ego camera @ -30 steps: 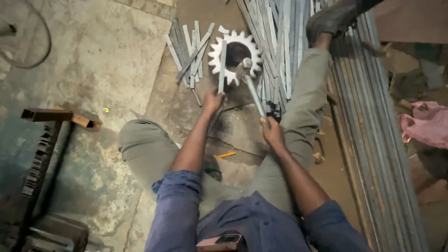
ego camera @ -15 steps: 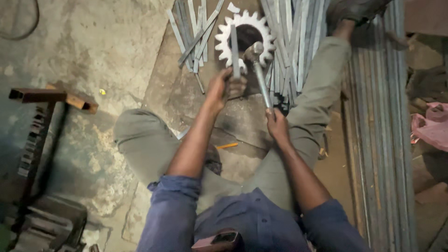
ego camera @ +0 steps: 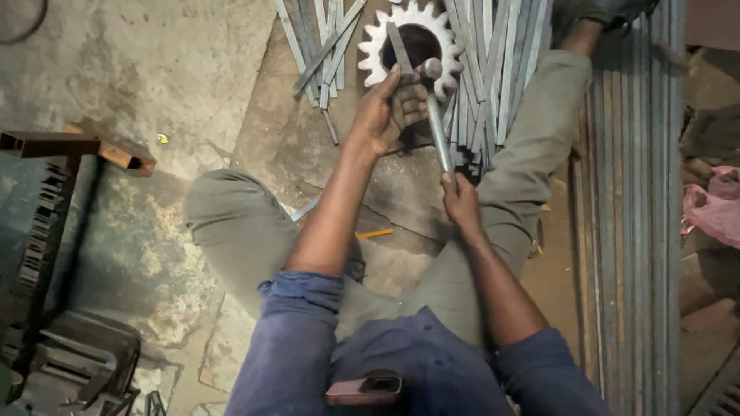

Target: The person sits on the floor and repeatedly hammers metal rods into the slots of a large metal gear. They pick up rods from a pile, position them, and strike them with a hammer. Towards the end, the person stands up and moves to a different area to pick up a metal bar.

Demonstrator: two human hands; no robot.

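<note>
I sit on the floor with my legs apart. A white toothed gear (ego camera: 374,54) lies on the ground ahead. My left hand (ego camera: 393,108) grips a flat metal strip (ego camera: 398,46) that stands across the gear's dark centre hole. My right hand (ego camera: 460,202) holds the handle of a hammer (ego camera: 438,127). The hammer's head rests beside the strip, close to my left fingers.
Loose flat metal strips (ego camera: 320,50) lie fanned around the gear. Long metal bars (ego camera: 628,192) run along the right, past my right leg. A rusty square tube (ego camera: 73,146) and a dark metal frame (ego camera: 46,254) sit at left. A pink cloth (ego camera: 713,208) lies far right.
The view has shifted so the gear sits nearer the top edge. My left hand stays on the strip, and the hammer head has come closer to it.
</note>
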